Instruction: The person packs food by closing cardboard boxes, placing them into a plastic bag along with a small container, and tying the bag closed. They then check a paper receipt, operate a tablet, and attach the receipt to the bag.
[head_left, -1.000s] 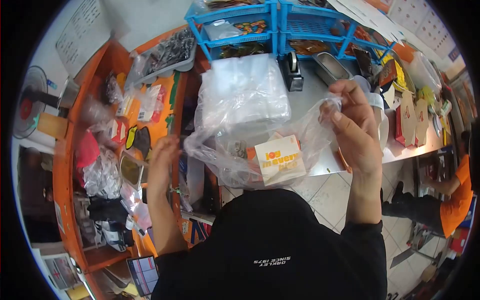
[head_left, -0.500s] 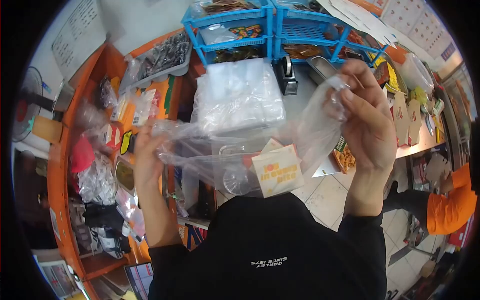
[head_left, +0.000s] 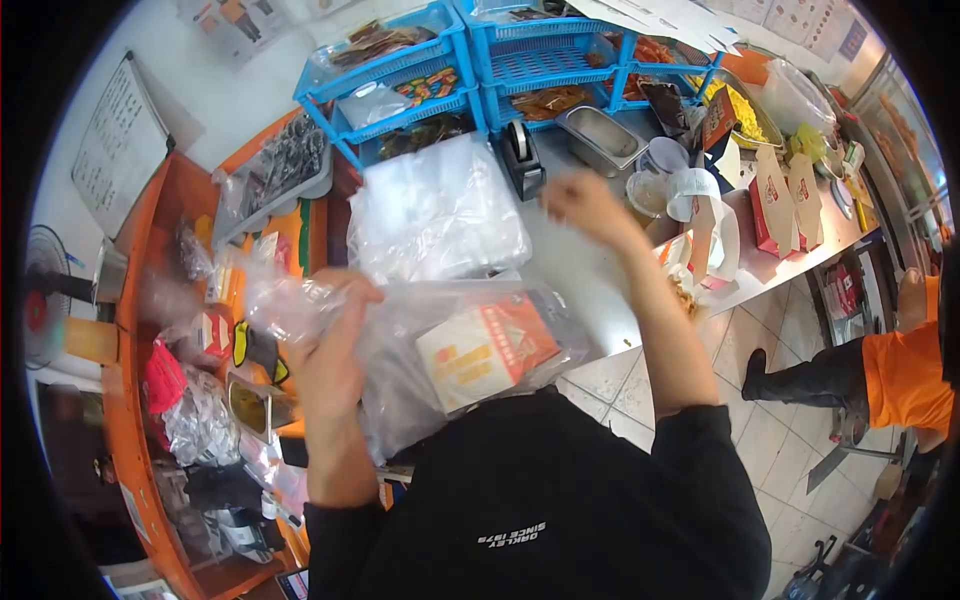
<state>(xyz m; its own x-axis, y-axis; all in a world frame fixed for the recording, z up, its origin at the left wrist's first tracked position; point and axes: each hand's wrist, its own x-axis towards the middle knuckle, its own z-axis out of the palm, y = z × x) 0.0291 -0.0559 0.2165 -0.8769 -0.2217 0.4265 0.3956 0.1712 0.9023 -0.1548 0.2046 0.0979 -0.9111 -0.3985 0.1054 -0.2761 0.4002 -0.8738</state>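
Observation:
My left hand (head_left: pixel 335 335) is closed around the gathered neck of a clear plastic bag (head_left: pixel 385 390), whose loose top sticks out to the left. Inside the bag, a white, yellow and orange food box (head_left: pixel 480 355) lies tilted, close to my chest. My right hand (head_left: pixel 590 207) is off the bag, over the metal counter, just right of a black tape dispenser (head_left: pixel 522 165). Motion blurs its fingers, so their grip cannot be made out. Behind the bag sits a stack of clear plastic bags (head_left: pixel 435 210).
Blue tiered baskets (head_left: pixel 540 65) stand at the back. A metal tray (head_left: pixel 600 140), plastic cups (head_left: pixel 655 180) and open red-and-white food boxes (head_left: pixel 785 205) line the counter's right. Orange shelving (head_left: pixel 130 370) is on the left. A person in an orange top (head_left: pixel 905 375) stands at right.
My right hand has let go of the bag and moved left toward the tape dispenser. My left hand now bunches the bag's neck. The bagged box has shifted left and turned.

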